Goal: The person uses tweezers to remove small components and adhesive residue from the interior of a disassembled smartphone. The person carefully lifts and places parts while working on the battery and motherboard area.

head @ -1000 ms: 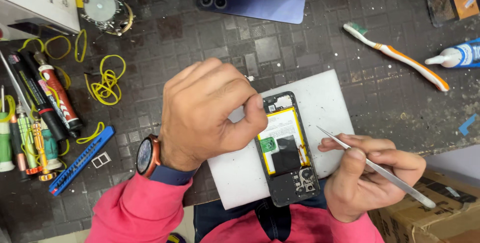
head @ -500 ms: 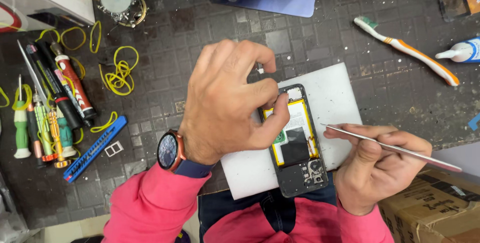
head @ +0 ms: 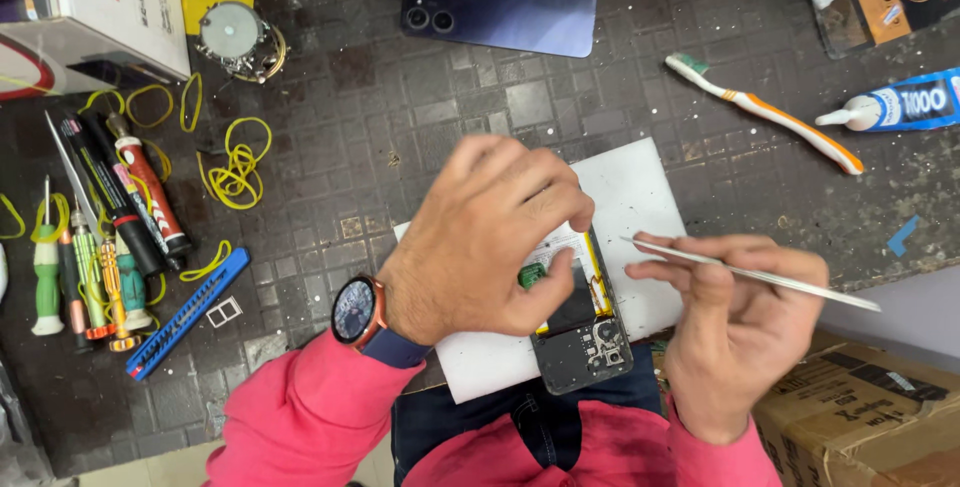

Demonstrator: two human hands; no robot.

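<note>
An opened phone [head: 585,332], back cover off, lies on a white pad [head: 640,197] at the near edge of the dark mat. Its yellow-edged battery and black circuit parts show. My left hand [head: 490,242] covers the phone's upper half, fingers curled and pressing on it, thumb by a small green part. A round watch sits on that wrist. My right hand [head: 735,322] hovers just right of the phone and grips thin metal tweezers [head: 750,272], whose tip points left toward the phone.
A dark blue phone back cover [head: 500,2] lies at the far middle. A toothbrush [head: 765,112] and a glue tube [head: 900,107] lie at the right. Screwdrivers, markers, yellow rubber bands [head: 240,162] and a blue pry tool [head: 185,312] fill the left. A cardboard box [head: 860,417] stands below right.
My left hand has shifted further over the phone's top. My right hand has lifted the tweezers slightly away from the phone, still pointing left.
</note>
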